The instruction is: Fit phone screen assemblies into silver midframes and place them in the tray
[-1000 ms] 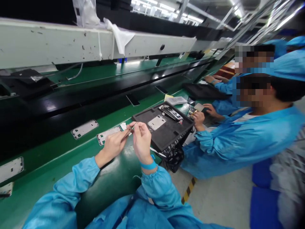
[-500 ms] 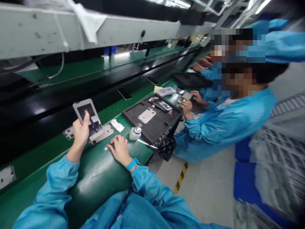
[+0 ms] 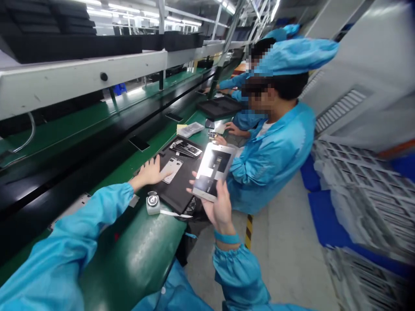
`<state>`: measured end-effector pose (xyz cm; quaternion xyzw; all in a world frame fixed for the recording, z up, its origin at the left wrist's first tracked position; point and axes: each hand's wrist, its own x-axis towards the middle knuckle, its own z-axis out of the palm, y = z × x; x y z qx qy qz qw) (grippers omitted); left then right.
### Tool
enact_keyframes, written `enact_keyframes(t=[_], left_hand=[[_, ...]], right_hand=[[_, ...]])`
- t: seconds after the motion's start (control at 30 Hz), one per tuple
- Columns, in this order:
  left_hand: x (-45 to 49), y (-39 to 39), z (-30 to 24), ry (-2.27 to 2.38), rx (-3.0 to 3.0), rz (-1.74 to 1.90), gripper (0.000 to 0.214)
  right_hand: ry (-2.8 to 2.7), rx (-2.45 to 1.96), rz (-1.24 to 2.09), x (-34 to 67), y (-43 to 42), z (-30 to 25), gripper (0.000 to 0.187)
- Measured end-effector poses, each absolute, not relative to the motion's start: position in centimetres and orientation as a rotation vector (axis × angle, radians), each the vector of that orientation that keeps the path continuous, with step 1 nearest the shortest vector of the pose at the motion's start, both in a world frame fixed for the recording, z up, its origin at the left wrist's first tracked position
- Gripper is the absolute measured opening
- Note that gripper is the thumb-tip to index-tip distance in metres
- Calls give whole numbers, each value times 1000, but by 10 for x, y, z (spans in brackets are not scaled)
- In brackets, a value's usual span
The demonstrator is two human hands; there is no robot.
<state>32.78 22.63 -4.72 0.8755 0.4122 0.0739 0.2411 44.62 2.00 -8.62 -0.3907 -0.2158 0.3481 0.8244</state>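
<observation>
My right hand (image 3: 218, 206) grips a phone frame (image 3: 214, 170) by its lower edge and holds it up over the bench's right end. My left hand (image 3: 149, 172) lies flat with fingers spread on the black tray (image 3: 177, 194), its fingertips at a white phone frame (image 3: 172, 168) lying in the tray. A stack of dark phone parts (image 3: 186, 149) rests at the tray's far end. A small white bottle with a round cap (image 3: 152, 204) stands on the green bench just before the tray.
A co-worker in a blue coat and cap (image 3: 275, 142) sits to the right, hands at the bench. More workers sit beyond. Black phones (image 3: 139, 143) ride the dark conveyor (image 3: 81, 151). Another white frame (image 3: 73, 208) lies by my left sleeve. Grey crates (image 3: 356, 181) stand at right.
The phone frame has gone from my left hand to my right hand, which lifted off the bench. My left hand has reached onto the tray. My view has swung to the right.
</observation>
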Motion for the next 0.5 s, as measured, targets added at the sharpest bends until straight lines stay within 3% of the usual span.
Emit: enact_keyframes(t=[0.07, 0.2, 0.37, 0.5], left_hand=[[358, 235, -68, 1203, 2456, 23, 121], [400, 231, -100, 1234, 2567, -132, 105], [410, 235, -106, 1096, 2557, -74, 70], [409, 253, -88, 985, 2343, 120, 63]], right_hand=[[-378, -861, 683, 467, 12, -98, 61], [-272, -939, 640, 481, 7, -125, 65], [-220, -982, 669, 484, 14, -145, 75], [-236, -966, 701, 483, 25, -149, 70]])
